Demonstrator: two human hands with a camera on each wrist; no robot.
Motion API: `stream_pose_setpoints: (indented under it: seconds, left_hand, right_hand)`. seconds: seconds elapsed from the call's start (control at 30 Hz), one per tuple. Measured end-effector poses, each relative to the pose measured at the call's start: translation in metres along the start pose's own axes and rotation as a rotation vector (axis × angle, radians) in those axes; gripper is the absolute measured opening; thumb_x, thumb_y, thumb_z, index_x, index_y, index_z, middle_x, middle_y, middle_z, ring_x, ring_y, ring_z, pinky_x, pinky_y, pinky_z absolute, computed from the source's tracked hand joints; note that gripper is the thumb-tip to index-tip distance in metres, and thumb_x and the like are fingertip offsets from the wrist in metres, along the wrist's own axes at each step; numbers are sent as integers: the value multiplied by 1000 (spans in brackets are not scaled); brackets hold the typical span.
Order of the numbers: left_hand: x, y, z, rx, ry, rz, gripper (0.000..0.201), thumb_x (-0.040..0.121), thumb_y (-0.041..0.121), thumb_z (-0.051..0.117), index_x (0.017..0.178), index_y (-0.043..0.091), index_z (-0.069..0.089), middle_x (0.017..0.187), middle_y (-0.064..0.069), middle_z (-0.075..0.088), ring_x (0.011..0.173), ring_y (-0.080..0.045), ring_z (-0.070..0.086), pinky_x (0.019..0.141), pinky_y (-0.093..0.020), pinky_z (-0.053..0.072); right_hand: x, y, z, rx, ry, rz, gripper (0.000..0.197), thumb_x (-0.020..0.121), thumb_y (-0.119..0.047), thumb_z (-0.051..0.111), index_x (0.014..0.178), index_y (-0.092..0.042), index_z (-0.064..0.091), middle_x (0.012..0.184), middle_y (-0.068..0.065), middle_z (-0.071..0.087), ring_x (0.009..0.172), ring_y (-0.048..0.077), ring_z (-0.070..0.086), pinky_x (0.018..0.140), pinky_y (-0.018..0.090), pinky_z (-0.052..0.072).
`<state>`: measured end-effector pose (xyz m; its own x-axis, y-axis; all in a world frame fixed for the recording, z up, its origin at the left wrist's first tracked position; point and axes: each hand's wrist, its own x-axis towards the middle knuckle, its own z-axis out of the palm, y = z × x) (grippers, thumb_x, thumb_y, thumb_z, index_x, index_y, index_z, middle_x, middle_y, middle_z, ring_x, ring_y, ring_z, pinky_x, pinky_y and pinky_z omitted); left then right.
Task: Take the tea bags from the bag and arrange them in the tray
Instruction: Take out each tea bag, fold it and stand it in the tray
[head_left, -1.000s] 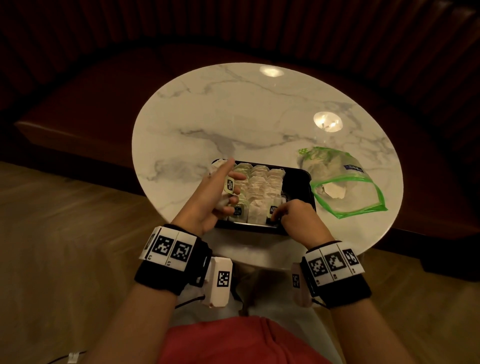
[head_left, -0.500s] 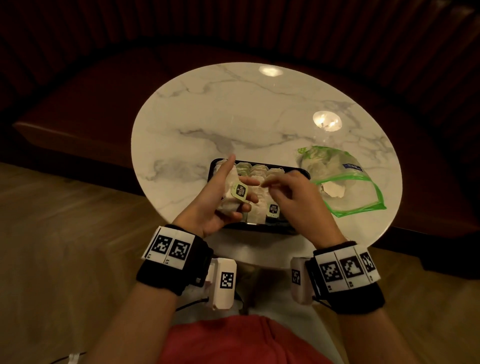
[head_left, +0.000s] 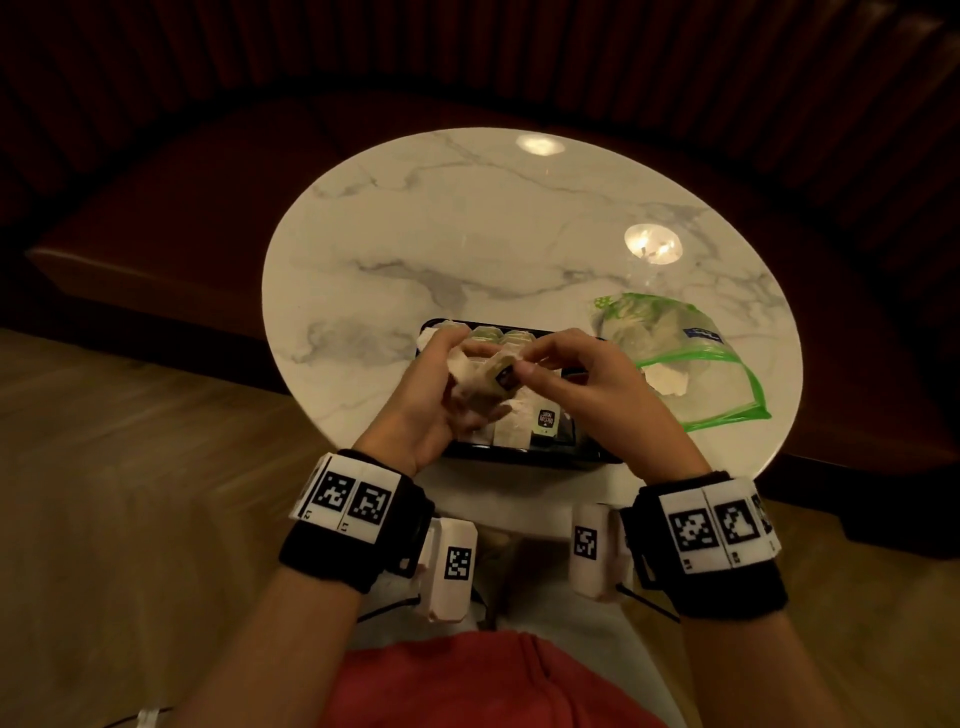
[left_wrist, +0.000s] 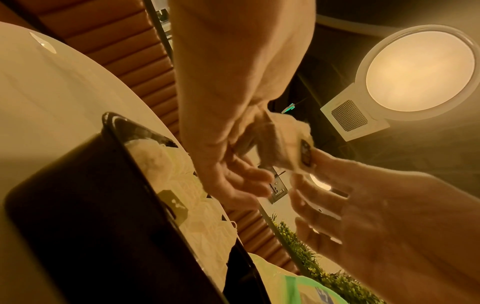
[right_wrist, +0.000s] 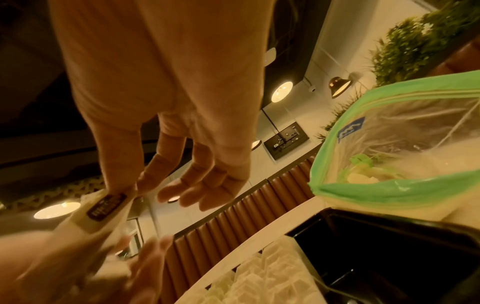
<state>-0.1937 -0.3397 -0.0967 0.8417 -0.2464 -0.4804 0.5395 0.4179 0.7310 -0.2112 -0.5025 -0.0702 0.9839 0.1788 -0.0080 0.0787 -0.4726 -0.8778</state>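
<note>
I see both hands raised together just above the black tray (head_left: 524, 457), which lies on the round marble surface (head_left: 467, 249) directly under them. The left hand (head_left: 436, 410) is curled around a small bundle of tea bags (head_left: 480, 382), holding it in the palm. The right hand (head_left: 576, 384) pinches the dark paper tag (head_left: 505, 378) of one tea bag between thumb and forefinger, while its other fingers (right_wrist: 207, 181) hang loosely curved and hold nothing. From the left wrist view, the tag (left_wrist: 306, 153) is at the tip of the right thumb, and the white pouch stretches from it to the left hand. Below the hands the tray already has rows of white tea bags, and one more dark tag (head_left: 544, 420) lies among them near the right hand. The right end of the tray looks dark and I cannot tell what is inside there. To the right of the right hand, just beside the tray, lies the clear bag (head_left: 680, 364) with a green zip edge; its mouth is open toward me and some tea bags are visible in it.
</note>
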Motion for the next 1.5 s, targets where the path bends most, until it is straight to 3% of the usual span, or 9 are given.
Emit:
stream_pose_setpoints:
  seconds: [0.1, 0.2, 0.37, 0.6, 0.8, 0.93, 1.13, 1.3, 1.5]
  left_hand:
    - [4, 3, -7, -48, 73, 102, 27, 95, 14, 44, 74, 9, 61, 74, -5, 68, 76, -19, 64, 70, -30, 55]
    - [5, 5, -10, -13, 76, 154, 24, 96, 12, 47, 80, 6, 65, 71, -3, 62, 67, -13, 58, 63, -21, 50]
    - [2, 2, 0, 86, -19, 207, 52, 88, 46, 59, 113, 0, 63, 61, 7, 38, 49, -3, 31, 45, -15, 29]
    - [-5, -4, 2, 491, -136, 278, 17, 91, 29, 63, 76, 22, 68, 85, 5, 71, 82, -7, 57, 69, -28, 39]
    - [-6, -2, 4, 601, -179, 355, 13, 93, 25, 63, 90, 17, 72, 94, 2, 75, 91, -8, 64, 62, -21, 40]
    - [-5, -2, 3, 490, -92, 383, 15, 92, 22, 64, 94, 9, 71, 92, -16, 66, 76, -6, 55, 58, -17, 39]
    - [-5, 1, 4, 408, -83, 440, 6, 89, 15, 66, 92, 12, 71, 87, -13, 62, 80, -23, 51, 57, -23, 39]
    - [-7, 3, 5, 436, -58, 487, 6, 89, 14, 68, 85, 9, 69, 67, 8, 60, 65, -11, 48, 54, -20, 40]
    - [-9, 5, 9, 463, -30, 551, 8, 88, 14, 69, 81, 10, 67, 69, -3, 61, 58, -8, 49, 51, -18, 41]
  right_hand:
    - [-3, 0, -12, 156, 43, 28, 9, 93, -16, 63, 96, -14, 70, 89, 1, 73, 85, 8, 67, 81, 23, 52]
    - [-6, 4, -18, 304, 118, 46, 12, 92, -13, 62, 99, -10, 72, 82, 1, 74, 79, 10, 68, 76, 21, 54]
    - [-6, 7, -14, 395, 182, 79, 10, 91, -14, 63, 97, -15, 72, 81, 1, 75, 76, 10, 68, 73, 22, 54]
    - [-8, 6, -17, 376, 232, 36, 12, 90, -10, 64, 99, -10, 72, 88, 5, 75, 81, 11, 69, 71, 19, 52]
    - [-9, -5, -14, 322, 281, -80, 15, 90, -10, 65, 103, -10, 73, 92, 0, 76, 89, 12, 71, 77, 21, 55]
    - [-11, -6, -14, 370, 243, -55, 23, 92, -15, 62, 115, -15, 67, 99, 6, 75, 92, 17, 71, 79, 26, 57]
    - [-11, 0, -8, 412, 136, -1, 32, 88, -9, 67, 120, -7, 62, 102, 12, 73, 94, 24, 71, 75, 30, 57]
    - [-11, -3, -7, 425, 142, 13, 37, 85, -16, 70, 120, -9, 62, 104, 11, 72, 94, 23, 72, 74, 31, 58]
    - [-12, -4, -3, 419, 112, 48, 47, 81, -6, 74, 124, -13, 56, 99, 12, 70, 84, 21, 73, 72, 32, 59]
